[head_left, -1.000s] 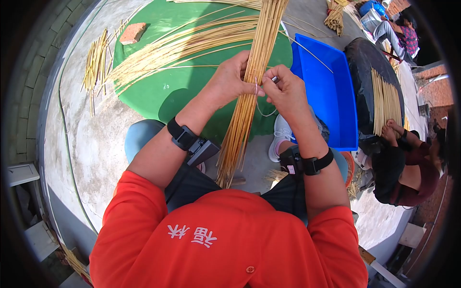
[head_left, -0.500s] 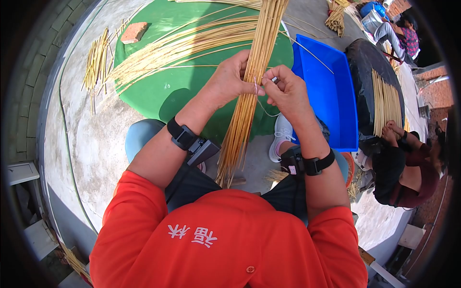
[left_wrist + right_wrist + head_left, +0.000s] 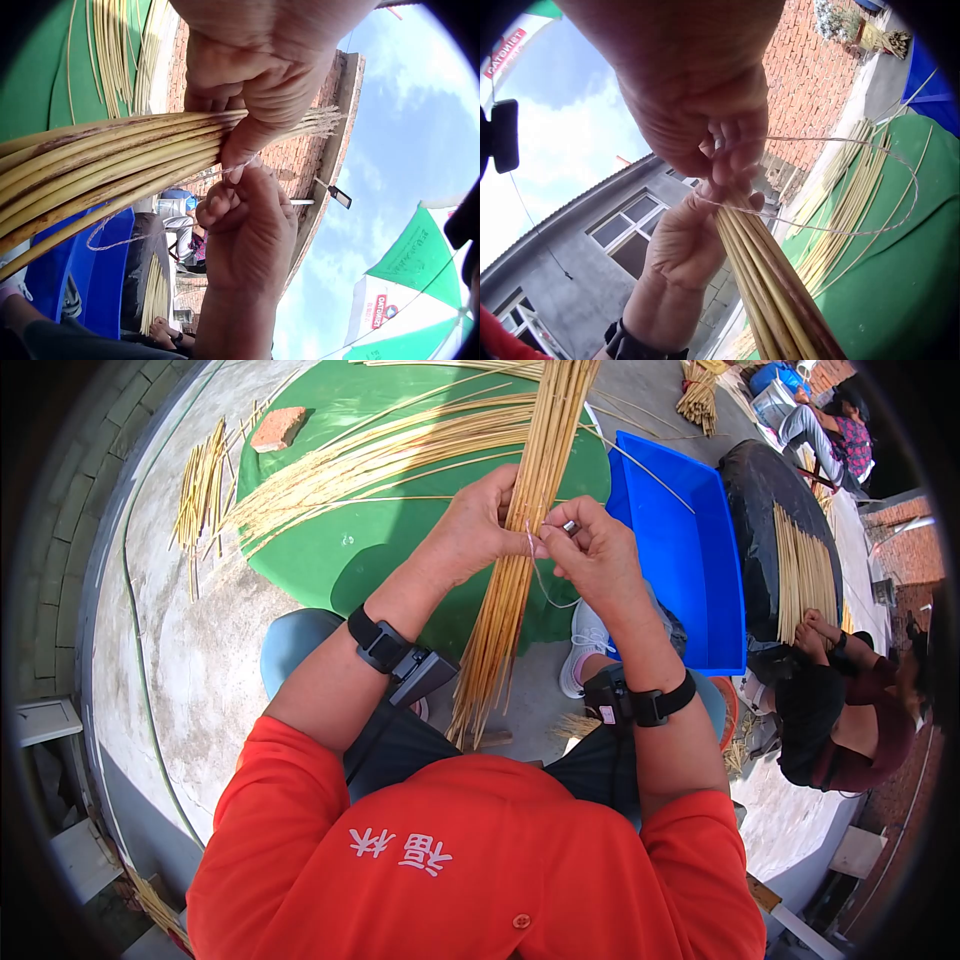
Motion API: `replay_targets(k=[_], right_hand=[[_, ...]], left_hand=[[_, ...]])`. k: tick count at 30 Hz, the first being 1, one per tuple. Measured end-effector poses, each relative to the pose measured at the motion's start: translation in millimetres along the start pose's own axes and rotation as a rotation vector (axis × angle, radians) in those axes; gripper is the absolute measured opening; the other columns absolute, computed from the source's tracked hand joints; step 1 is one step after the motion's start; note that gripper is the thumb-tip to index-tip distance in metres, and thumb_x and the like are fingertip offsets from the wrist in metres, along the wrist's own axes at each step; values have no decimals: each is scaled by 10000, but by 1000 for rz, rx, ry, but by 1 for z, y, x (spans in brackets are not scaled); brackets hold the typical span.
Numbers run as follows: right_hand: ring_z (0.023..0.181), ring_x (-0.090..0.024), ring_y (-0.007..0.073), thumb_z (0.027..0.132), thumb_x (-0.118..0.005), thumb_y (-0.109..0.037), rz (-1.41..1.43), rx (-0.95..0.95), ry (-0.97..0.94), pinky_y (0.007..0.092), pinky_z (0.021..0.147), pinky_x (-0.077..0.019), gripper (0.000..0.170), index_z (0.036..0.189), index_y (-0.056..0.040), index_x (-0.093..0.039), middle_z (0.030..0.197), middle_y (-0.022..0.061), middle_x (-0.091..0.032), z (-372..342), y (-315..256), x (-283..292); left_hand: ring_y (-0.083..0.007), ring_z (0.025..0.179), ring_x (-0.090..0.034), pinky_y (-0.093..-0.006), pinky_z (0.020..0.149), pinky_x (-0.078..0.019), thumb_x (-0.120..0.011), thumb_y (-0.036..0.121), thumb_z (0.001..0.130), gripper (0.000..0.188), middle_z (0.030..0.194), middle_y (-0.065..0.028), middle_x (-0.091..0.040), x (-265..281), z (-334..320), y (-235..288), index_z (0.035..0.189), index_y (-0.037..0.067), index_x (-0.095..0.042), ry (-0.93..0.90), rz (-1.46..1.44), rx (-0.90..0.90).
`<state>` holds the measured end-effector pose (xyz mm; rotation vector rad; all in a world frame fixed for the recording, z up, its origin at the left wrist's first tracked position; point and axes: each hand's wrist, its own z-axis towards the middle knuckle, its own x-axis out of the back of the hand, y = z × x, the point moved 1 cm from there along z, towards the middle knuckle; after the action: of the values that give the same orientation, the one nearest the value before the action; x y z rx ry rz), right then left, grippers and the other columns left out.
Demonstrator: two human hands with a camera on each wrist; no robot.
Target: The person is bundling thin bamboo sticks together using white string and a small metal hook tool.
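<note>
A bundle of straw-coloured stalks stands slanted between the person's knees in the head view. The left hand grips it around the middle, thumb laid across the front. Close beside that thumb, the right hand pinches a thin twisted string between thumb and fingers. One length of the string crosses the stalks, and a slack loop hangs off to the side. The left wrist view has the right fingertips right at the left thumb, with the stalks running past.
More stalks lie on a green round surface ahead, with a brick near its edge. A blue tray stands to the right. Beyond it another person's hands touch stalks on a black-covered surface.
The right hand has shifted very slightly and the string's slack loop has changed shape a little. The left hand keeps its grip on the stalks.
</note>
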<state>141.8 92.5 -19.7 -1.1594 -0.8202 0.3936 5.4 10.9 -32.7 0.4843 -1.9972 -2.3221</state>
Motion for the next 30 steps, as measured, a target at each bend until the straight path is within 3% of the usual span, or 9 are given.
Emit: replay_targets(k=[9,18,23,30], right_hand=[[491,-534,73,783,-631,-83,26,-18,-7,226,440,-410,106,839,-23,-564,603,40,-581,-1,0,-2],[481,-519,80,866,-576,-121,59,28,44,227,422,-392,88,872,-57,-515,619,29,-561,1,-10,8],[459,-511,87,892,-540,-149,3,-116,-89,238,414,-395,77,919,-99,-488,614,15,-547,-6,-20,13],[451,-516,100,873,-561,-144,-109,-51,-81,260,417,-402,59,897,-102,-527,605,35,-548,-8,-17,14]], left_hand=[[-91,846,-544,-243,757,-469,-739,-43,625,613,933,-6,-555,0,0,-1,1173,7,-471,14,37,-41],[-135,833,-603,-268,739,-507,-680,-72,675,541,969,-59,-589,3,-3,5,1165,22,-471,27,-85,69],[-138,800,-613,-265,688,-519,-691,-40,696,490,952,-70,-600,4,-3,10,1134,40,-485,35,-158,82],[-144,842,-601,-283,710,-506,-667,-5,730,440,990,-88,-600,5,-3,8,1125,22,-473,13,-114,53]])
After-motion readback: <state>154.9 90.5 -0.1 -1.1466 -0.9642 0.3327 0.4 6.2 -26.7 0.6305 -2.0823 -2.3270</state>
